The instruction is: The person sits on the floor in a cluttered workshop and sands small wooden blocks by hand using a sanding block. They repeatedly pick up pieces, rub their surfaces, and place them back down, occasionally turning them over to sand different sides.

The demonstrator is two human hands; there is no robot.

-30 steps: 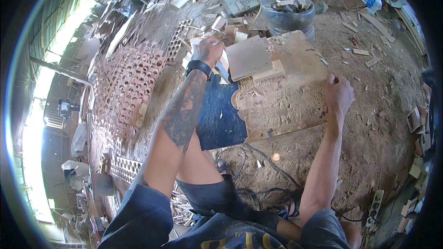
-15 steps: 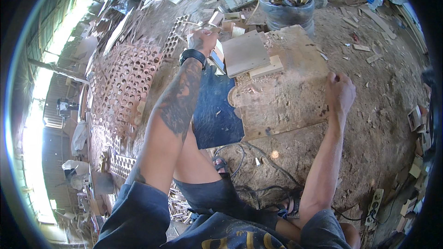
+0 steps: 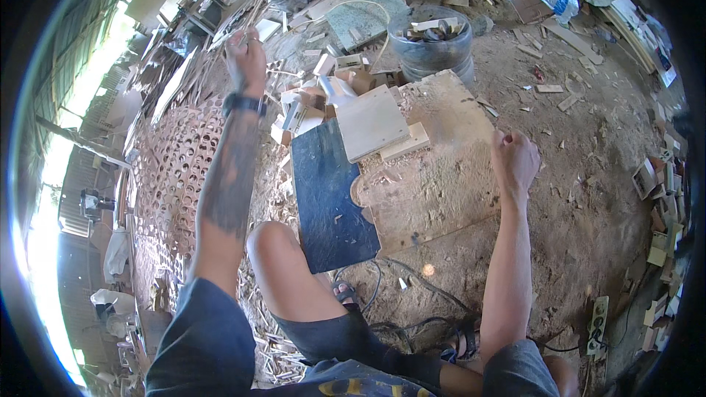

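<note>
My left hand (image 3: 246, 59) is stretched out at the far left, past the perforated wooden sheets. Its fingers are curled, and I cannot make out what they hold, if anything. My right hand (image 3: 516, 163) is closed in a fist beside the right edge of a worn plywood board (image 3: 441, 191); the inside of the fist is hidden. A dark blue panel (image 3: 329, 206) lies left of the board. Across both rests a pale square wooden panel (image 3: 373, 123), with a short wooden block (image 3: 406, 142) against its right side. Small wood pieces (image 3: 309, 106) are heaped left of the panel.
A clear round tub (image 3: 430, 48) with scraps stands behind the board. Perforated wooden sheets (image 3: 173, 169) spread at the left. Black cables (image 3: 434, 290) run over the dirt floor near my feet. Wood offcuts (image 3: 657, 254) pile up at the right edge.
My left hand has swung away from the wood pieces beside the panel, outward to the far left. The right hand stays by the board's right edge. The whole view has shifted a little.
</note>
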